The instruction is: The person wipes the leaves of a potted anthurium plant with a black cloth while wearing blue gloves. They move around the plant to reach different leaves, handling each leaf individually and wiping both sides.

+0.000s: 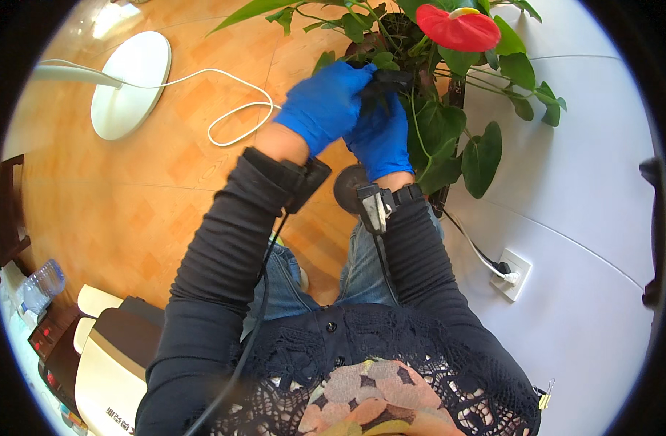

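Note:
Both my hands wear blue gloves and meet at the near side of a leafy potted plant with a red anthurium flower. A dark object, too unclear to name, lies between my fingers. My left hand has its fingers bent around the left end of it. Just below and to the right, my right hand is raised against its underside, with its fingertips hidden behind the dark object and leaves. Green heart-shaped leaves hang to the right of my right hand. The plant's pot is mostly covered by foliage.
A white round stand base with a looping white cable rests on the wooden floor. At the right, plugs sit in a wall socket. A clear plastic bottle and a cream-coloured appliance are at the lower left.

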`<state>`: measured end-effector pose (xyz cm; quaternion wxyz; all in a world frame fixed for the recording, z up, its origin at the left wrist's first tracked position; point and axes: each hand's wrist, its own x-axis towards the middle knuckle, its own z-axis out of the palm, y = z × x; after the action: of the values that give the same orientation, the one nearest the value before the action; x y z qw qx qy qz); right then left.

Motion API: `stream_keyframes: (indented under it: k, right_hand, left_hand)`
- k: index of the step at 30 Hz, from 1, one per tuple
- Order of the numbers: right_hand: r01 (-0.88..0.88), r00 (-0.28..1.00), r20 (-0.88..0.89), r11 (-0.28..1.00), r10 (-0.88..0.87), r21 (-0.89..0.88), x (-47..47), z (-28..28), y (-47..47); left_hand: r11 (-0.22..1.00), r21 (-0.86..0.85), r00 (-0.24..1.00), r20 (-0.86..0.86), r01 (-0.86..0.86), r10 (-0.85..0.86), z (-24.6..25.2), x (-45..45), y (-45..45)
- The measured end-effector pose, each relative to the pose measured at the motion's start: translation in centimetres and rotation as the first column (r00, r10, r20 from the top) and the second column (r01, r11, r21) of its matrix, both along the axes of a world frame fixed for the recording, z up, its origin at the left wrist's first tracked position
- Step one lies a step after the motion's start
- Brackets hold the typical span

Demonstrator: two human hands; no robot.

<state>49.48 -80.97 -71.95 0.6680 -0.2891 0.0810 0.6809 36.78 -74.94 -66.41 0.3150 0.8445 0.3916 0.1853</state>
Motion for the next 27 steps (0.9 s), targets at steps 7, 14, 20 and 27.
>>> stream_keyframes:
  k: [7, 14, 20, 27]
  right_hand:
    - [0.097, 0.971, 0.2, 0.981, -0.129, 0.166, 0.3, 1.4, 0.0]
    - [0.012, 0.977, -0.212, 0.994, 0.011, 0.11, 1.2, 1.2, -0.5]
    - [0.153, 0.987, -0.06, 0.977, -0.146, 0.149, 0.3, 0.1, 0.4]
    - [0.029, 0.944, -0.327, 0.978, 0.042, 0.207, 0.9, 0.5, 0.0]
  left_hand:
    - [0.961, 0.276, 0.973, -0.221, -0.008, 0.072, -1.6, 3.1, -2.8]
    - [0.997, 0.072, 0.905, -0.425, 0.041, -0.006, -0.7, 0.8, -1.7]
    - [0.954, 0.298, 0.983, -0.165, -0.029, 0.081, -0.7, 3.4, -1.9]
    - [1.0, 0.021, 0.817, -0.576, -0.018, 0.027, 0.8, 0.9, -0.5]
